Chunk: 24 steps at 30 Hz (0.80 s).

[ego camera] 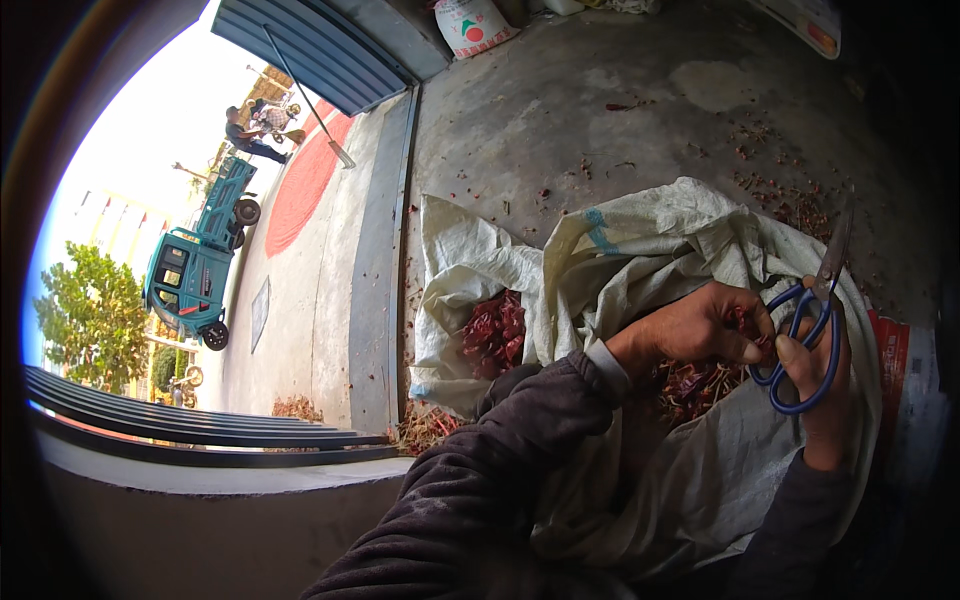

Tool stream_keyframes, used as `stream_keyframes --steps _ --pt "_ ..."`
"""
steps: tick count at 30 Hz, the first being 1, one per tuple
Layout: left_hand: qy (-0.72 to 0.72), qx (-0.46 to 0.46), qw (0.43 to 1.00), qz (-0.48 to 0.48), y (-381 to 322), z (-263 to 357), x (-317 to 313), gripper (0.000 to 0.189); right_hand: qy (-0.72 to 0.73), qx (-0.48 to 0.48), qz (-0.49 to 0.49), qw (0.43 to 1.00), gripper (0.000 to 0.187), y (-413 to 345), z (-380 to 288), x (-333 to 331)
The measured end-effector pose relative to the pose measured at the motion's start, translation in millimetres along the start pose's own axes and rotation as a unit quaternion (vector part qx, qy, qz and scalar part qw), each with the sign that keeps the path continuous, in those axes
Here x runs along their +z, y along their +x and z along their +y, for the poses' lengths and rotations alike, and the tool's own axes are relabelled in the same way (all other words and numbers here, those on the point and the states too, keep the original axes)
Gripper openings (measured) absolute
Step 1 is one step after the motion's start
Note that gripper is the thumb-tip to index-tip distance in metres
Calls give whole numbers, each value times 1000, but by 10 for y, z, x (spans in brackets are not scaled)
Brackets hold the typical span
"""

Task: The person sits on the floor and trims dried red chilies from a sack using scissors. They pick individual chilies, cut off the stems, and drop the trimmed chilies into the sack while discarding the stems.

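My left hand (694, 322) pinches dark red dried chilli peppers (744, 321) between thumb and fingers. In my right hand (821, 375) is a pair of scissors (835, 255) with blue loop handles, its blades directed away from me. The handles lie right beside the left fingertips. Both hands are above an open white woven sack (675, 480) with its rim folded down. Dried chillies with stems (697, 390) fill part of it, half hidden under my left hand and forearm. Further left, a second woven sack (469, 262) holds dark red dried chilli pods (495, 334).
Chilli scraps (799, 206) litter the concrete floor (510, 135). A printed sack (474, 28) stands by the blue metal door (319, 52). Outside are a teal three-wheeled cargo vehicle (191, 270), a red spread (307, 191) on the ground, a long-handled tool (311, 105) and a person (247, 139).
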<state>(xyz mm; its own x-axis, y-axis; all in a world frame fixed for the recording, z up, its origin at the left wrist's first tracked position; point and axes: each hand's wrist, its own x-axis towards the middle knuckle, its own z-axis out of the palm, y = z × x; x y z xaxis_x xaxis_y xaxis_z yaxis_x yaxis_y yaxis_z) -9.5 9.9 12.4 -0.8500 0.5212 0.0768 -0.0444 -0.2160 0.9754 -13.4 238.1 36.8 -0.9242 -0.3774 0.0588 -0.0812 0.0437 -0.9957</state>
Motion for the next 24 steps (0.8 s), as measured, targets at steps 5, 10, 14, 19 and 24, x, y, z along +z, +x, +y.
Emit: stream_keyframes --steps 5,10,14,19,24 --pt "-60 -10 998 -9 14 7 12 25 52 13 -13 998 69 24 -34 -70" --pt "-45 20 997 59 25 60 -36 23 302 -54 77 949 67 131 21 -254" --pt "-110 27 984 138 16 81 -55 20 389 -46 -8 920 100 179 85 -285" --pt "-116 40 961 248 10 100 -153 15 313 -52 40 948 106 130 112 -231" --pt "-94 41 961 255 42 103 -262 15 -30 -80 77 993 81 195 75 -31"
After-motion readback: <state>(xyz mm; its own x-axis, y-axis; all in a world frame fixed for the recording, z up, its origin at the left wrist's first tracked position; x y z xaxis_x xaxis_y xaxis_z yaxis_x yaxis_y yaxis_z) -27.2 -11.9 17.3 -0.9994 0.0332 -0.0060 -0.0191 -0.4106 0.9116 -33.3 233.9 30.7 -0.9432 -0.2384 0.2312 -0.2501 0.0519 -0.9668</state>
